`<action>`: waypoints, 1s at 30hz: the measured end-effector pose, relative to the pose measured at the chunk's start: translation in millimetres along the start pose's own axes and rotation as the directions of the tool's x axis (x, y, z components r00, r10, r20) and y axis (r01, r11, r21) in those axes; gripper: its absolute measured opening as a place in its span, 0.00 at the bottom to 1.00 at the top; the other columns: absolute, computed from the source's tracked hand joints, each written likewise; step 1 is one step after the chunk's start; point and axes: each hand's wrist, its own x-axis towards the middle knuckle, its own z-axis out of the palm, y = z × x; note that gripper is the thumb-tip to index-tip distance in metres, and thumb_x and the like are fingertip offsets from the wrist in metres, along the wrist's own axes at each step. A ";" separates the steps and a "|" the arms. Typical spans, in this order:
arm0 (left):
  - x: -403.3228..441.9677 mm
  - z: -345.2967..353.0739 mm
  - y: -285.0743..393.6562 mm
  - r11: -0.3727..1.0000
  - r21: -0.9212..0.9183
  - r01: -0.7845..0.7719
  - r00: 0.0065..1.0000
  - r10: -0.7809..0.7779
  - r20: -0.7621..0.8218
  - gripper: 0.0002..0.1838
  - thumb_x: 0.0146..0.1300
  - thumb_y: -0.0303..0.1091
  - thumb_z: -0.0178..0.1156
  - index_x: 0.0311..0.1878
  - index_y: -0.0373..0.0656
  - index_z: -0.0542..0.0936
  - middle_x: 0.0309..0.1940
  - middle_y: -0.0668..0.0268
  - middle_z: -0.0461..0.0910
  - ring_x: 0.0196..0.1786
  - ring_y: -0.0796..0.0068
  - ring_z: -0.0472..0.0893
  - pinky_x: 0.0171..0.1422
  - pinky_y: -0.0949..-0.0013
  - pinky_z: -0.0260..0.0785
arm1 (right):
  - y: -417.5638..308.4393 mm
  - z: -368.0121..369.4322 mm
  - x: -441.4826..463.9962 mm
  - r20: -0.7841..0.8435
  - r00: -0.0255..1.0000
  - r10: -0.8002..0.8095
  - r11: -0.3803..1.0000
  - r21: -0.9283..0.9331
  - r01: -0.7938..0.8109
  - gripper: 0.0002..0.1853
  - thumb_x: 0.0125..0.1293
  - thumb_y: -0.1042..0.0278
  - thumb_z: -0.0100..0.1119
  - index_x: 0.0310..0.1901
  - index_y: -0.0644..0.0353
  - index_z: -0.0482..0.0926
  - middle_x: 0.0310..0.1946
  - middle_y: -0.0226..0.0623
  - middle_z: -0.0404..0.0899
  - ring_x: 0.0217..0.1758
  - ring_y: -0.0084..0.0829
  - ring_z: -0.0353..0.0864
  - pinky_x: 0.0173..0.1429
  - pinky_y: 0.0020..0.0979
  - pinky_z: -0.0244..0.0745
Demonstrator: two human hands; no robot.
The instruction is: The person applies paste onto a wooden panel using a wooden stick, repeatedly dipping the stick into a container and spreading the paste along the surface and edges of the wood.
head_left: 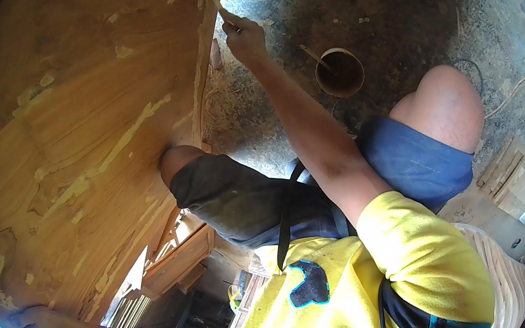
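Note:
A large brown wooden panel [94, 114], streaked with pale yellowish patches, stands tilted along my left side. My right hand [246, 41] is closed around a slim tool [217, 6] with a light tip, and this tip touches the panel's narrow far edge. Whether it is a brush or a putty knife is too small to tell. At the panel's lower left edge, my left hand [35, 325] grips the wood; its fingers are in shadow and partly hidden. My bare knee [181, 164] rests close against the panel.
On the stained concrete floor sits a round bucket [339, 72] with a stick [317, 58] leaning in it. A thin cord [520, 85] runs along the floor at right. Flat wood pieces [509, 173] lie there too. A curved wooden seat [494, 262] is behind me.

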 end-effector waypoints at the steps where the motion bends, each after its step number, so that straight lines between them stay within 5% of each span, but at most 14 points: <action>1: 2.1 -5.8 11.4 1.000 -0.002 0.004 1.000 -0.004 0.013 0.43 0.76 0.63 0.43 0.26 0.28 0.83 0.17 0.46 0.80 0.18 0.47 0.80 0.20 0.53 0.73 | -0.3 -0.8 -2.3 0.019 1.000 0.016 1.000 -0.004 -0.016 0.21 0.71 0.64 0.60 0.64 0.33 0.82 0.33 0.45 0.80 0.37 0.44 0.84 0.48 0.41 0.79; 8: -1.8 -8.0 22.5 0.999 -0.015 0.052 0.998 -0.051 0.032 0.40 0.75 0.60 0.47 0.29 0.24 0.81 0.23 0.38 0.80 0.27 0.34 0.81 0.26 0.42 0.75 | 10.2 -7.6 -24.4 0.125 0.989 0.076 0.997 0.017 -0.079 0.20 0.71 0.62 0.61 0.63 0.37 0.83 0.40 0.50 0.86 0.46 0.44 0.88 0.52 0.39 0.79; 10: -4.7 -6.4 11.1 0.998 0.045 0.049 0.998 -0.050 0.038 0.41 0.75 0.61 0.45 0.30 0.25 0.81 0.23 0.37 0.79 0.27 0.33 0.81 0.26 0.42 0.75 | 10.4 -11.2 -23.9 0.050 0.994 0.098 0.990 0.101 -0.103 0.20 0.71 0.66 0.63 0.63 0.45 0.83 0.31 0.43 0.85 0.29 0.30 0.78 0.41 0.34 0.76; 13: -5.8 -9.8 12.3 0.987 0.103 0.119 0.974 -0.136 0.181 0.41 0.75 0.63 0.43 0.37 0.24 0.82 0.27 0.36 0.80 0.30 0.31 0.81 0.31 0.39 0.77 | 0.6 -7.7 -10.3 -0.061 0.996 0.061 0.993 0.103 -0.055 0.19 0.71 0.66 0.62 0.63 0.46 0.84 0.27 0.40 0.83 0.27 0.25 0.74 0.39 0.32 0.74; 14: -6.1 -10.7 17.1 0.985 0.134 0.105 0.986 -0.121 0.118 0.41 0.75 0.63 0.42 0.39 0.24 0.81 0.30 0.34 0.80 0.34 0.30 0.82 0.36 0.36 0.77 | -3.5 -6.7 -4.5 -0.062 0.996 0.063 0.993 0.107 -0.057 0.19 0.71 0.66 0.62 0.63 0.46 0.84 0.27 0.40 0.83 0.27 0.25 0.74 0.39 0.32 0.74; 16: -6.1 -9.6 18.9 0.982 0.163 0.091 0.993 -0.101 0.055 0.41 0.75 0.63 0.42 0.41 0.25 0.81 0.33 0.33 0.80 0.37 0.29 0.82 0.40 0.34 0.77 | -4.5 -1.7 7.4 0.014 0.995 0.096 0.991 0.090 -0.097 0.19 0.70 0.64 0.61 0.62 0.44 0.84 0.42 0.50 0.87 0.44 0.44 0.87 0.52 0.39 0.79; 18: -7.1 -5.0 11.1 0.981 0.149 0.126 0.990 -0.134 0.046 0.38 0.73 0.61 0.47 0.34 0.27 0.81 0.27 0.36 0.80 0.31 0.31 0.81 0.34 0.34 0.76 | -12.0 -4.9 2.5 -0.017 0.999 0.049 0.994 0.103 -0.047 0.19 0.70 0.65 0.60 0.62 0.47 0.84 0.37 0.48 0.87 0.36 0.39 0.86 0.47 0.37 0.80; 20: -7.3 -5.4 10.1 0.976 0.149 0.156 0.983 -0.169 0.076 0.36 0.72 0.60 0.48 0.31 0.28 0.82 0.26 0.38 0.81 0.29 0.32 0.81 0.32 0.34 0.75 | -32.2 -26.2 -4.0 0.180 0.939 0.294 0.945 0.091 -0.314 0.20 0.70 0.65 0.60 0.63 0.50 0.84 0.29 0.43 0.85 0.28 0.30 0.82 0.41 0.36 0.79; 24: -2.4 -15.8 28.5 0.979 0.162 0.124 0.988 -0.137 0.069 0.36 0.73 0.58 0.47 0.33 0.28 0.82 0.26 0.38 0.81 0.29 0.32 0.81 0.33 0.36 0.76 | -24.2 -17.2 3.0 0.051 0.968 0.246 0.939 0.235 -0.251 0.22 0.70 0.64 0.59 0.64 0.50 0.83 0.23 0.37 0.81 0.23 0.23 0.76 0.37 0.34 0.77; 26: -2.9 -15.6 28.9 0.981 0.161 0.112 0.990 -0.124 0.061 0.36 0.73 0.59 0.47 0.33 0.28 0.82 0.26 0.38 0.81 0.29 0.32 0.81 0.33 0.36 0.77 | -32.3 -14.0 12.5 -0.023 0.985 0.174 0.929 0.336 -0.156 0.22 0.71 0.66 0.61 0.65 0.52 0.82 0.22 0.22 0.73 0.25 0.15 0.66 0.31 0.27 0.65; 30: -4.0 -17.8 29.0 0.978 0.156 0.138 0.985 -0.152 0.079 0.38 0.73 0.61 0.45 0.35 0.27 0.82 0.29 0.36 0.81 0.32 0.32 0.82 0.35 0.36 0.77 | -33.2 -2.7 29.5 -0.038 0.990 0.135 0.955 0.270 -0.120 0.22 0.71 0.65 0.62 0.66 0.50 0.82 0.23 0.23 0.75 0.26 0.17 0.66 0.33 0.28 0.69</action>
